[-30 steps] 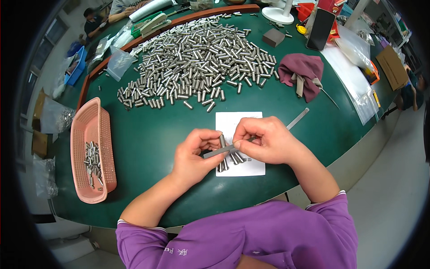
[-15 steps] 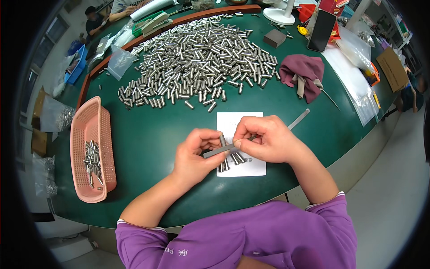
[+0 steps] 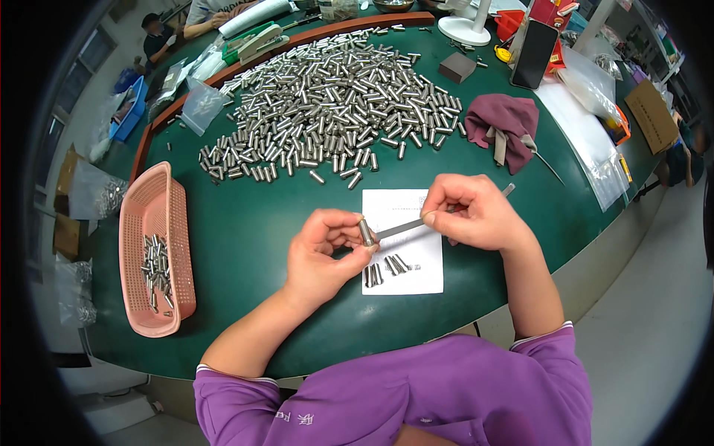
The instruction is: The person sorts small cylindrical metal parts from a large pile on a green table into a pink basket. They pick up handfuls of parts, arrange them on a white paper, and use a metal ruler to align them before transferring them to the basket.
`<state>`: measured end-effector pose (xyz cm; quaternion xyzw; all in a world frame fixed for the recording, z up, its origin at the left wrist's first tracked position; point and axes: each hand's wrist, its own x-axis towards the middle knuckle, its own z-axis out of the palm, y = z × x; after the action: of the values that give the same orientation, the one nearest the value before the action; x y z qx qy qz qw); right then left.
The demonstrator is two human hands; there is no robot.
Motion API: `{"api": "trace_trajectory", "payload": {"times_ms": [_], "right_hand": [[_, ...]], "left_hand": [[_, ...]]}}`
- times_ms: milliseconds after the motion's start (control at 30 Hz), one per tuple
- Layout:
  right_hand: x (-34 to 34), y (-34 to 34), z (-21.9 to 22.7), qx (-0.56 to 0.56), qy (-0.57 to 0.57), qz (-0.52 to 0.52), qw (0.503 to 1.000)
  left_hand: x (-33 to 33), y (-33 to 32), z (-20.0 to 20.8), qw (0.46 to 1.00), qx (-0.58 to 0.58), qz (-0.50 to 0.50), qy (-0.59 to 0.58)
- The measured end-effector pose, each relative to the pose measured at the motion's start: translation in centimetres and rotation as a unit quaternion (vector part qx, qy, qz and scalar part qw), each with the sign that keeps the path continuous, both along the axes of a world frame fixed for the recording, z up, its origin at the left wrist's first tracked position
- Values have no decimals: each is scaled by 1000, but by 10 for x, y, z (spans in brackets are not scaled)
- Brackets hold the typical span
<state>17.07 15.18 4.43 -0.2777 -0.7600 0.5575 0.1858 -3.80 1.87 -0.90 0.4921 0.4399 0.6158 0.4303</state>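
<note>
Above a white sheet of paper [image 3: 424, 281], my left hand [image 3: 321, 260] pinches a short shiny metal pin [image 3: 365, 232] between thumb and fingers, tilted nearly upright. My right hand [image 3: 476, 214] is closed on a flat, narrow grey metal strip [image 3: 401, 228]. The strip's left end reaches the side of the pin, and its other end sticks out beyond my right hand. Whether strip and pin touch, I cannot tell. Below my hands, several loose pins [image 3: 396, 264] lie on the paper in two small groups.
A large heap of metal pins [image 3: 327, 104] covers the far middle of the green table [image 3: 245, 223]. Left stands a pink basket [image 3: 178, 238] holding more pins. A maroon cloth [image 3: 506, 119], dark block [image 3: 457, 67] and phone [image 3: 534, 53] are at right. Other people sit at the far left.
My right hand has moved right and slightly away from me, drawing the strip rightward across the pin. My left hand has shifted slightly left and still holds the pin.
</note>
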Motion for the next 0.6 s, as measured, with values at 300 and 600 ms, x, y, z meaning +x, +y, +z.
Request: {"api": "trace_trajectory", "payload": {"times_ms": [300, 600], "right_hand": [[-7, -5, -11, 122, 14, 31, 992], [-7, -3, -8, 95, -2, 20, 995]], "left_hand": [[2, -1, -2, 999, -4, 12, 32], [4, -3, 1, 997, -20, 33, 65]]}}
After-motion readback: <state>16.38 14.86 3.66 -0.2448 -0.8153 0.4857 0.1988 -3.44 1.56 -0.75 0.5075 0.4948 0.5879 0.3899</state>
